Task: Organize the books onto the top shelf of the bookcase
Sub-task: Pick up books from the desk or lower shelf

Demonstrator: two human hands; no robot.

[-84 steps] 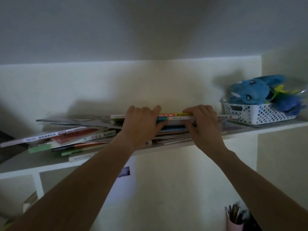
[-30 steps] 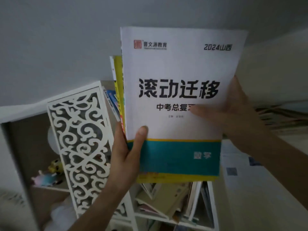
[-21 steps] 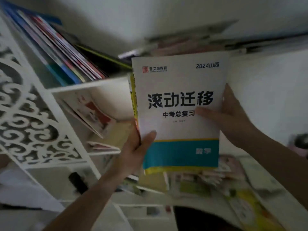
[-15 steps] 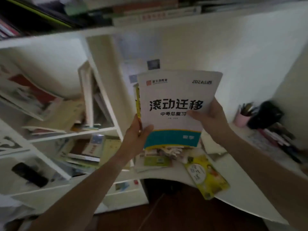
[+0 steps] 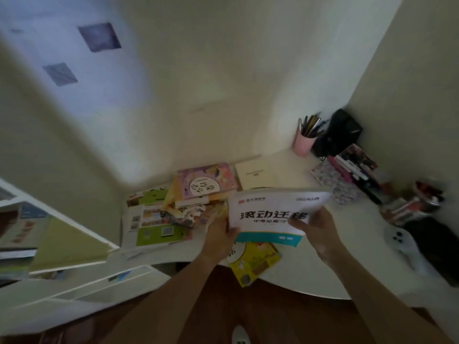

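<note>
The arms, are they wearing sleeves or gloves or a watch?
No. Both forearms are bare as far as the picture shows, with no sleeves in view. The left hand and right hand have no gloves, and no watch or rings show on wrists or fingers.

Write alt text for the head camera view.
Both hands, left hand and right hand, hold a white and teal workbook over a white desk littered with books; a pink pen cup stands at the back.
</note>
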